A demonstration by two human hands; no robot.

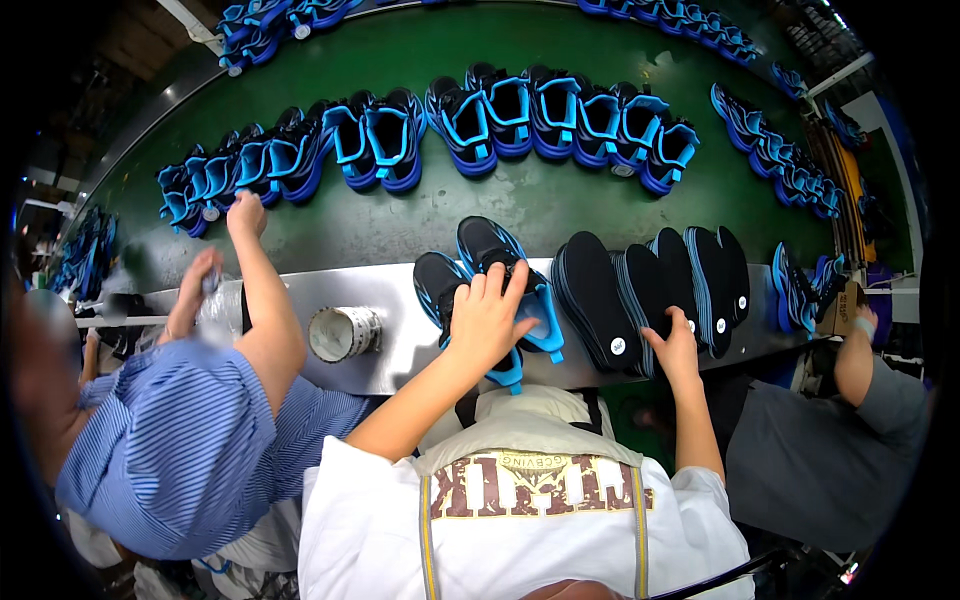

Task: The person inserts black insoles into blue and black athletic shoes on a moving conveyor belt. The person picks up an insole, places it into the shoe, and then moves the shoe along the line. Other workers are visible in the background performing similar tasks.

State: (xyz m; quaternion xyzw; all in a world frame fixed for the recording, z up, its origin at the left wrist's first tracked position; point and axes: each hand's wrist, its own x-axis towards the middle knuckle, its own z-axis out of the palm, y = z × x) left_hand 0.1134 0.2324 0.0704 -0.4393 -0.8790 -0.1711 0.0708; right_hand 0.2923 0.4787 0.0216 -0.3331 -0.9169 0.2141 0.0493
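A pair of black and blue sneakers stands on the metal ledge before me, one sneaker (437, 285) on the left and the other sneaker (490, 245) beside it. My left hand (482, 318) lies over the pair, fingers stretched and thumb apart, touching the right sneaker near its opening. To the right, several stacks of black insoles (590, 290) with blue edges and round white labels lie side by side. My right hand (676, 350) has its thumb and fingers closed on the heel end of an insole (648, 290) in the middle. Part of its grip is hidden.
Beyond the ledge, a row of sneakers (385, 140) stands on a green conveyor belt (400, 225). A tape roll (345, 333) sits left of my sneakers. A co-worker in a striped top (180, 450) reaches over the belt; another in a dark shirt (820, 450) is right, near more sneakers (795, 290).
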